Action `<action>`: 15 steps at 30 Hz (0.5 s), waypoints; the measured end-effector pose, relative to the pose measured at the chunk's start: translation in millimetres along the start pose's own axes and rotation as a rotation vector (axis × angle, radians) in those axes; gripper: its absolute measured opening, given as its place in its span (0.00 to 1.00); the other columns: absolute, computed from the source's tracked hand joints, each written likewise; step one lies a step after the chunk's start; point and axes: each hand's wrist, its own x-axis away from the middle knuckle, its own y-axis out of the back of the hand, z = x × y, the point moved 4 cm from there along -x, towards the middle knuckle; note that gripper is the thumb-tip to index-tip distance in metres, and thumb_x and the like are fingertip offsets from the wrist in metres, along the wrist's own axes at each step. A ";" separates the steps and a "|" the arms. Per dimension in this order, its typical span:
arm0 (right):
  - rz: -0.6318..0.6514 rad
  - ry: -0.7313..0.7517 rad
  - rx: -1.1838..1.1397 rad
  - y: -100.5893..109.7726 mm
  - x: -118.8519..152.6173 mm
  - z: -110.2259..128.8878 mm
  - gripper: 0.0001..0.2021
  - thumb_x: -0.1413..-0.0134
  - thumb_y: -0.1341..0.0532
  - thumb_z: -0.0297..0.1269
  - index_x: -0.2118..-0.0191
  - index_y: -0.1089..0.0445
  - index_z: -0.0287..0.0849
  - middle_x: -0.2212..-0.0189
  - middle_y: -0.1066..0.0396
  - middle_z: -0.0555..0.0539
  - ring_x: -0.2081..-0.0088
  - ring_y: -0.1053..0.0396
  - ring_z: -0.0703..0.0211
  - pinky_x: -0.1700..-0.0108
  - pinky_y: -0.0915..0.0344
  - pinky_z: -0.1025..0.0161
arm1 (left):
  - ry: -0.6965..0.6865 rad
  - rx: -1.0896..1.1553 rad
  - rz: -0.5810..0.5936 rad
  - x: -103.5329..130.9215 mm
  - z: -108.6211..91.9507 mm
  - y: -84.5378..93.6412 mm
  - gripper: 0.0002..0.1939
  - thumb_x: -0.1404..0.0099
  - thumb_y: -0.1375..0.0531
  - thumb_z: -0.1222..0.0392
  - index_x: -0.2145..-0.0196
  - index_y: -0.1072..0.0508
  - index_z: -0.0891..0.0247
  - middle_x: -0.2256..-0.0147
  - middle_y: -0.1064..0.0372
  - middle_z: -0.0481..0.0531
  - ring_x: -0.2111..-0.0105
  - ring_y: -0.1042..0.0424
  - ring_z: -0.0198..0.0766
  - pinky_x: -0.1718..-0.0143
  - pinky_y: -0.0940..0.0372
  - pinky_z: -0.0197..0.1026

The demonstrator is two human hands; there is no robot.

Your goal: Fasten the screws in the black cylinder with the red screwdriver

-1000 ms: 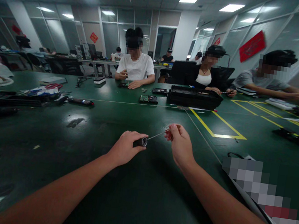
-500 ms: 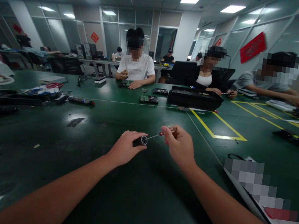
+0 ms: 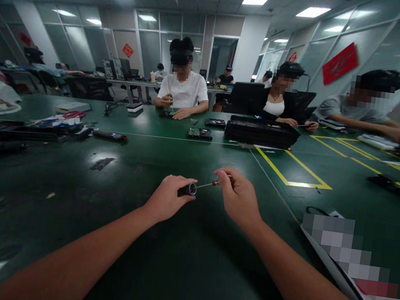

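Note:
My left hand (image 3: 167, 197) is closed around a short black cylinder (image 3: 191, 189), whose round, silver-rimmed end faces right. Its exact kind is not clear. Between the fingers of my right hand (image 3: 240, 198) is a screwdriver (image 3: 215, 183) with a red handle and a thin metal shaft. The shaft slants down to the left, and its tip meets the open end of the cylinder. How deep the tip sits inside cannot be made out. Both hands are over the middle of the green table (image 3: 182, 276).
Ahead lie a circuit-board unit (image 3: 200, 133) and a long black housing (image 3: 262, 132). Tools with red handles (image 3: 74, 115) and a dark pen-like tool (image 3: 110, 136) lie to the left. A pale, partly blurred object (image 3: 333, 258) is at the right. Several people sit across the table.
The screwdriver has turned slightly in my right fingers, and the cylinder's end has shifted a touch. My left hand stays almost still; the whole view has moved a little.

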 end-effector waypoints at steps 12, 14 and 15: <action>0.051 -0.016 -0.004 -0.9 0.3 -1.4 0.15 0.32 0.50 0.44 0.49 0.31 0.47 0.71 0.28 0.50 0.73 0.33 0.57 0.70 0.42 0.59 | -0.009 0.000 -0.008 0.7 6.2 -1.8 0.21 0.36 0.35 0.59 0.45 0.27 0.55 0.53 0.27 0.51 0.52 0.31 0.46 0.51 0.38 0.49; 0.060 -0.034 -0.115 -3.7 0.3 -4.6 0.14 0.34 0.48 0.41 0.47 0.35 0.47 0.69 0.29 0.50 0.70 0.32 0.56 0.68 0.39 0.59 | 0.012 0.009 -0.004 0.5 6.0 -1.3 0.21 0.36 0.35 0.59 0.45 0.27 0.55 0.53 0.27 0.51 0.52 0.31 0.46 0.51 0.38 0.49; 0.050 -0.044 -0.189 -5.2 -0.3 -6.8 0.13 0.35 0.46 0.41 0.48 0.36 0.47 0.68 0.29 0.50 0.68 0.31 0.56 0.66 0.38 0.59 | 0.023 0.015 -0.009 0.2 5.7 -0.6 0.21 0.36 0.35 0.60 0.45 0.27 0.55 0.53 0.27 0.51 0.52 0.31 0.45 0.51 0.38 0.49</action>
